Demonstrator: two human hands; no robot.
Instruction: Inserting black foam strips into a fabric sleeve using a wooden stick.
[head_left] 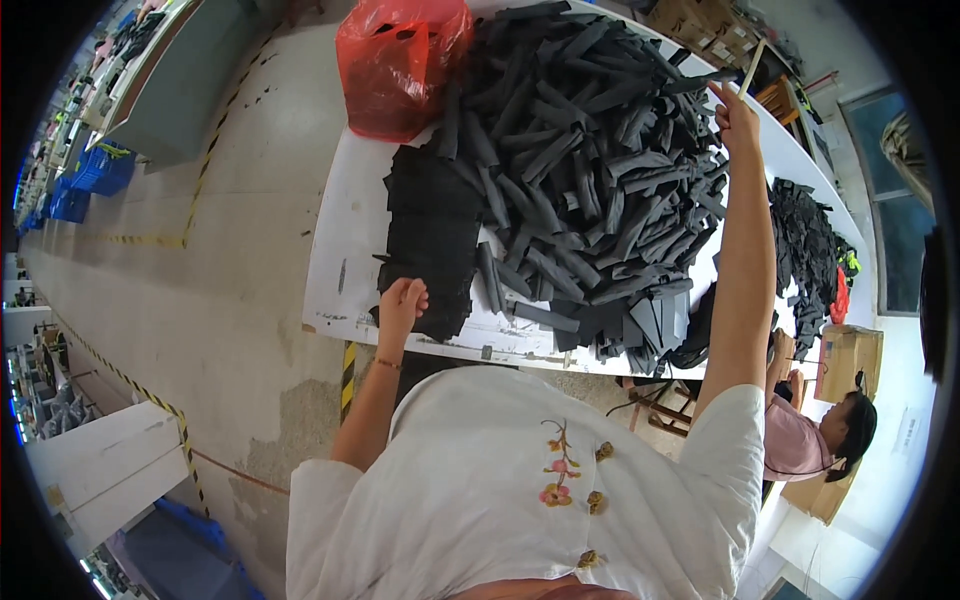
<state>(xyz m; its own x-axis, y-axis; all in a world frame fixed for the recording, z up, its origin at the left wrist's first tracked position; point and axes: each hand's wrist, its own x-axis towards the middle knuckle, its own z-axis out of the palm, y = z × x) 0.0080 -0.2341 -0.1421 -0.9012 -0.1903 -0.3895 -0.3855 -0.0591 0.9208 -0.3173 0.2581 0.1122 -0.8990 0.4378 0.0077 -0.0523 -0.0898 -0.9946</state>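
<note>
I see L hand point(403, 297) curled closed, nothing visible in it, at near-L edge of flat blk stack point(435, 235); long axis runs away from torso, L nearer. R hand point(738, 118) at far-R of loose strip pile point(597, 175), grip unclear.

A pale, worn floor point(265, 200) spread out on the left, marked with yellow-and-black tape point(148, 239). A grey bench point(185, 90) stood at the upper left beside blue crates point(103, 172), a white cabinet point(110, 465) lower down. On the right, a dark-paned window point(902, 245) broke a whitish wall point(900, 350). Small lights point(100, 586) glowed at the lower-left rim.
</note>
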